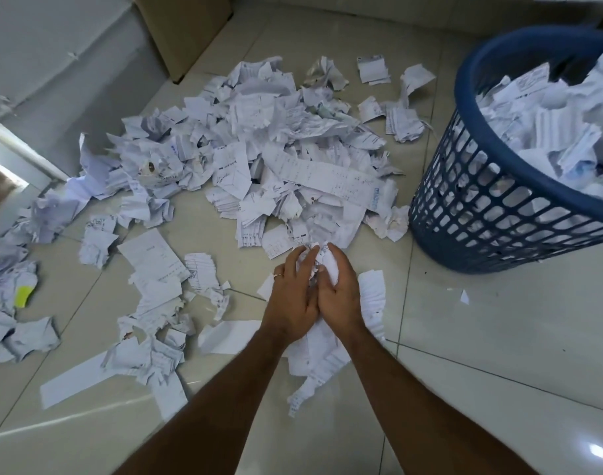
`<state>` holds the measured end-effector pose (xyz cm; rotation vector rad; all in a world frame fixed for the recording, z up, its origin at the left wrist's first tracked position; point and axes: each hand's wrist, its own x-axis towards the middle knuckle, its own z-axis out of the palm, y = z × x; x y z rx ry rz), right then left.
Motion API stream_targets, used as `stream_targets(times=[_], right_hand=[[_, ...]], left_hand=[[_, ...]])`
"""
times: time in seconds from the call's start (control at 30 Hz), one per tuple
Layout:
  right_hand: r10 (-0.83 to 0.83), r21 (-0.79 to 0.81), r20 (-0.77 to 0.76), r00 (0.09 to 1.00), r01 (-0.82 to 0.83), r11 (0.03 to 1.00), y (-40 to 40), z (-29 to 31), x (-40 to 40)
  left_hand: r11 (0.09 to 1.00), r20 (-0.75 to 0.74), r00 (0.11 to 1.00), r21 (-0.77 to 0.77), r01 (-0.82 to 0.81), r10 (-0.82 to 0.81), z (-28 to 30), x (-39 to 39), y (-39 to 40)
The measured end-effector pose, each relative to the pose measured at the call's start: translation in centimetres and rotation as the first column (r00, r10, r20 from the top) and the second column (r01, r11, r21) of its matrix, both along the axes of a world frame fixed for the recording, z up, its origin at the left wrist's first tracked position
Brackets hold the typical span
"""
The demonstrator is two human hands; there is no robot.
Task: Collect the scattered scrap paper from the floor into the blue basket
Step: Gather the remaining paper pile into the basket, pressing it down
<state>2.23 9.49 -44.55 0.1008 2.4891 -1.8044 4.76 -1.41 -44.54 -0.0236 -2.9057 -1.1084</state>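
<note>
A wide heap of white scrap paper (276, 156) covers the tiled floor ahead of me. Both my hands are pressed together around a bunch of scrap paper (315, 351), which sticks out above my fingers and hangs below my wrists. My left hand (293, 296), with a ring on one finger, curls round its left side. My right hand (339, 289) curls round its right side. The blue basket (481, 207) stands to the right, tilted in view, with paper filling it near the rim.
Loose sheets and strips (149, 313) lie to the lower left, and more crumpled paper (8, 303) with a yellow scrap lies at the left edge. A cardboard box (187, 32) leans at the back. A white wall and step (36, 97) run along the left.
</note>
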Motion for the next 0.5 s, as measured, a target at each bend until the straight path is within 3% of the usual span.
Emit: stream_targets(times=[0.23,0.5], right_hand=[[0.001,-0.146,0.107,0.994,0.014,0.989,-0.8,3.0,0.7],[-0.008,-0.246,-0.003,1.000,0.007,0.969,-1.1,11.7,1.1]], left_hand=[[1.000,-0.001,1.000,0.015,0.021,-0.021,2.8,0.9,0.0],[1.000,-0.118,0.993,0.010,0.028,-0.027,11.4,1.0,-0.6]])
